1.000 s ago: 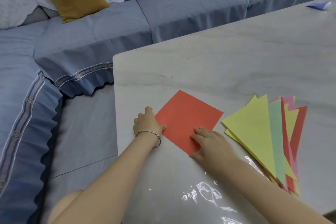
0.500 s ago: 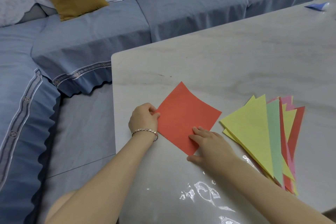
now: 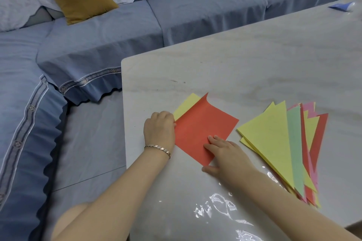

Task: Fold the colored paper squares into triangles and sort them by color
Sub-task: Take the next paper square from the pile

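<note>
Pale worktop: left hand pinches red square at nine o'clock, edge newly lifted; right hand presses flat; folding begins.

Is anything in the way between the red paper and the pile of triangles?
Nothing visible. Only a bare strip of table lies between the red paper and the pile of triangles. A yellow sheet peeks out under the red paper's lifted edge, on the side away from the pile.
</note>
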`<state>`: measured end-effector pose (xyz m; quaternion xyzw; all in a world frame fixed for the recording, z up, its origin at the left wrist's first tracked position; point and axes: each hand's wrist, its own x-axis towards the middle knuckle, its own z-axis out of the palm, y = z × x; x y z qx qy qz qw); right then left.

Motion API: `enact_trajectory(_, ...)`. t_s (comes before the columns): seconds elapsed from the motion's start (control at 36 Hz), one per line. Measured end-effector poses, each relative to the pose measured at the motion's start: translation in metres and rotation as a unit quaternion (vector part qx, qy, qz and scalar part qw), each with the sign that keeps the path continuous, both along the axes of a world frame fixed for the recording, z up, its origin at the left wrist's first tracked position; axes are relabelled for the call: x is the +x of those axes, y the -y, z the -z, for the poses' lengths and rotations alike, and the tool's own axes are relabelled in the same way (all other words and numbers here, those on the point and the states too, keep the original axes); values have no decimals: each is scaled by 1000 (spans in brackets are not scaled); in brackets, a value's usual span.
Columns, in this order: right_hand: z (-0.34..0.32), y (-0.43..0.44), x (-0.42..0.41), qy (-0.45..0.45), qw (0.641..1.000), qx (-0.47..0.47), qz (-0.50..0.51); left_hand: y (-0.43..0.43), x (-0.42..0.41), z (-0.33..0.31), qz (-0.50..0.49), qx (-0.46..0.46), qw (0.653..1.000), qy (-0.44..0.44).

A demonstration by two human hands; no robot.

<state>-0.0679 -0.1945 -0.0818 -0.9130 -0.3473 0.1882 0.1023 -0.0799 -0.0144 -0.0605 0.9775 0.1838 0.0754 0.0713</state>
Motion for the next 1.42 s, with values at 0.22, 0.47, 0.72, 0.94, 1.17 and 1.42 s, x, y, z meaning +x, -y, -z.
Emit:
enact_trajectory(0.22,7,6,-3,0,999,32,4,10,-10,-17,-70,-205,974,71)
enact_trajectory(0.47,14,26,4,125,951,283,-27,-7,-29,-23,-155,-483,860,54)
enact_trajectory(0.72,-4,36,16,-10,942,334,-37,-13,-45,-17,-85,-449,888,41)
enact_trajectory(0.94,-26,34,16,-108,923,362,73,-9,-60,-15,43,-403,912,64)
enact_trajectory(1.17,-45,26,4,-163,879,433,117,0,-73,-25,84,-377,922,38)
enact_trajectory(1.42,-63,18,-13,-153,876,430,155,41,-74,-54,81,-424,891,142)
